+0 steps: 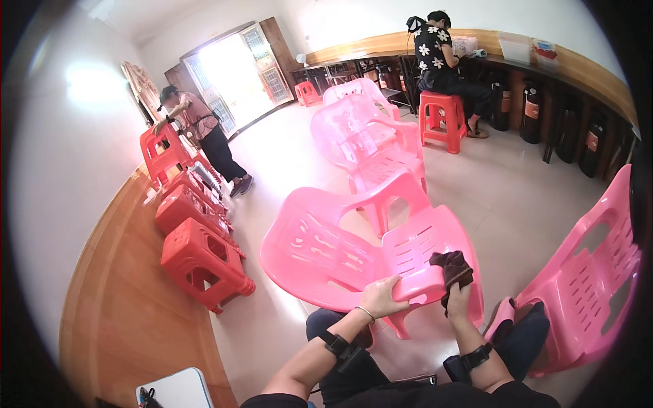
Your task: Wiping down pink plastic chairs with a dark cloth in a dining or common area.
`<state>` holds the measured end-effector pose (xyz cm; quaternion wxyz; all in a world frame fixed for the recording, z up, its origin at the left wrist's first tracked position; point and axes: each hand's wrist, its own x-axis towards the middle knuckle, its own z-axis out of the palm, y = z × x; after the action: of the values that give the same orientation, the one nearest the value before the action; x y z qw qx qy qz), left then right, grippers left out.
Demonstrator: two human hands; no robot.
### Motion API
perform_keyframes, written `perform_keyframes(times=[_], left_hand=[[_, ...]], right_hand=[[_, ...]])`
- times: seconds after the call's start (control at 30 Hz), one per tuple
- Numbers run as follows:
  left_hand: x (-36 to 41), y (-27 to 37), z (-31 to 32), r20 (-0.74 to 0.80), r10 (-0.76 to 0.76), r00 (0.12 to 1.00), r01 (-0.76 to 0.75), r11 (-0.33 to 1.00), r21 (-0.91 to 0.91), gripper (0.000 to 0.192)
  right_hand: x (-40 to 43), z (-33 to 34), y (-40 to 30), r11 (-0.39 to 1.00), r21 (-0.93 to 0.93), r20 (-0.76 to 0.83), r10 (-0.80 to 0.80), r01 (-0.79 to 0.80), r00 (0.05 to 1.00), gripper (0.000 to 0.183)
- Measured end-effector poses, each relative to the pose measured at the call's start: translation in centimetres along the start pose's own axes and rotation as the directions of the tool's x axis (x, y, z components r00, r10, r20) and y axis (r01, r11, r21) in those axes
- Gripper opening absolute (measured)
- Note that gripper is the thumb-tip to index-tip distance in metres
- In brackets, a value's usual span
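Before me stands a pink plastic armchair (326,245) with slots in its seat and back. My left hand (383,298) grips its near armrest (421,285), the thumb on top. At the front end of that armrest, my right hand (458,301) holds a dark brown cloth (453,270) against the plastic. Part of the cloth hangs down beside the armrest. Both forearms wear black straps, and a thin bracelet circles my left wrist.
Stacked pink chairs (370,137) stand behind the armchair; another pink chair (586,285) is at right. Red stools (204,260) line the left side. One person (196,122) leans over a red stool; another (436,56) sits at a long counter. A white board-like surface (176,390) lies lower left.
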<state>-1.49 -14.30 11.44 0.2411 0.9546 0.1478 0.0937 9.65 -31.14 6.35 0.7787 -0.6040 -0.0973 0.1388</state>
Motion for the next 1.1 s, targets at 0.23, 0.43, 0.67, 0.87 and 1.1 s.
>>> perform_keyframes(times=[0.23,0.43,0.67,0.87,1.1], left_hand=[[1.8,-1.6,-6.2,-0.154,-0.049,0.987,0.018,0.981,-0.195,0.059],[3.2,-8.7,-7.3,-0.349,-0.043,0.936,-0.003,0.991,-0.130,0.054],[3.6,-6.8,-9.5,-0.379,-0.180,0.908,0.114,0.975,-0.190,0.036],[3.8,-6.9,-8.8,-0.400,-0.162,0.902,0.121,0.985,-0.124,0.028],[4.0,-9.0,-9.4,-0.451,-0.179,0.874,0.130,0.982,-0.138,0.023]], right_hand=[[3.7,3.8,-5.3,0.897,0.255,0.180,-0.410,0.360,0.894,0.029],[5.7,2.0,-7.3,0.855,0.307,-0.244,-0.353,0.417,0.903,0.033],[6.8,4.3,-7.7,0.855,-0.028,-0.005,-0.517,0.517,0.856,0.054],[5.9,9.6,-4.1,0.534,-0.584,0.358,-0.507,0.612,0.784,0.053],[6.6,6.1,-1.4,0.508,-0.639,0.344,-0.483,0.578,0.805,0.046]])
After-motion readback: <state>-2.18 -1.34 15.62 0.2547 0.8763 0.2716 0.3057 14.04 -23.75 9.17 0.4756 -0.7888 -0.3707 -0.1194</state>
